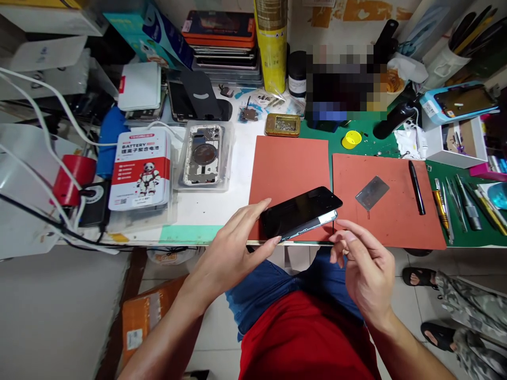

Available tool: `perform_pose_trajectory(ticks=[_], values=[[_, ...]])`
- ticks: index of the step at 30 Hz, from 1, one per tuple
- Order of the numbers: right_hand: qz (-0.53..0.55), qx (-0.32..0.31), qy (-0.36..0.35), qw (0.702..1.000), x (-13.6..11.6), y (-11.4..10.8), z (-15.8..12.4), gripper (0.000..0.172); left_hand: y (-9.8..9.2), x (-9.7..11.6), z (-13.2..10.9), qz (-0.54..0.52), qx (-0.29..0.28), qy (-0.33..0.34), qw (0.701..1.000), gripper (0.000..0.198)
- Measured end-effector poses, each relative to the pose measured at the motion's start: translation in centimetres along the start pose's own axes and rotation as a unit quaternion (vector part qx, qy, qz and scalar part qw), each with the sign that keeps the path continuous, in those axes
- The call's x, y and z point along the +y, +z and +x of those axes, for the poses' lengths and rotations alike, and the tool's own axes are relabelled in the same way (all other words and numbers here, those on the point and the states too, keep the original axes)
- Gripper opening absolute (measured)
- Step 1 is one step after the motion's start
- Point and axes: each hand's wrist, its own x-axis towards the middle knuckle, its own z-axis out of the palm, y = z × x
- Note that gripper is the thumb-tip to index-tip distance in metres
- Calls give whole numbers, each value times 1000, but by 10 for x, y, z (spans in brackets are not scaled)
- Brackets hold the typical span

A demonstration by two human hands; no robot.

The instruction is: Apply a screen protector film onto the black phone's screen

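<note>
A black-screened phone [301, 211] lies tilted over the left red-brown mat [291, 163], its screen lifted from the frame along the near side. My left hand [237, 248] grips the phone's left end, thumb at the near edge and fingers at the far side. Just off the phone's right corner is my right hand [366, 264], its fingers curled with thumb and index close together; whether something small sits between them is too small to tell. On the right mat [404, 221] lie a thin metal card [372, 193] and a black pen-like tool [416, 187].
Left of the mats are a battery box [140, 171] and an opened phone housing in a clear case [203, 154]. A yellow cap [351, 139] and a small tin [282, 125] stand behind. Tweezers and drivers [467, 203] lie right. A person's sandalled feet [422, 277] show at lower right.
</note>
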Motion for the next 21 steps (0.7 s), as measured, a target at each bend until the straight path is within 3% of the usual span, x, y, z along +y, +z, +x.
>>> perform_pose_trajectory(ticks=[5, 12, 16, 19, 21], values=[[-54, 38, -54, 996, -4, -6, 0, 17, 0, 0, 0, -1, 3, 5, 1000, 64], [-253, 2, -73, 965, -1, -25, -3, 22, 1, 0, 0, 2, -11, -2, 1000, 68], [-339, -92, -105, 931, -6, -34, 6, 22, 0, -1, 1, -2, -8, 2, 1000, 68], [-411, -203, -117, 881, -5, -42, 7, 30, 1, -3, 1, 0, 1, 8, 1000, 66], [-441, -265, -118, 849, -5, -49, 4, 25, 1, -5, 1, 2, 7, 12, 1000, 66]])
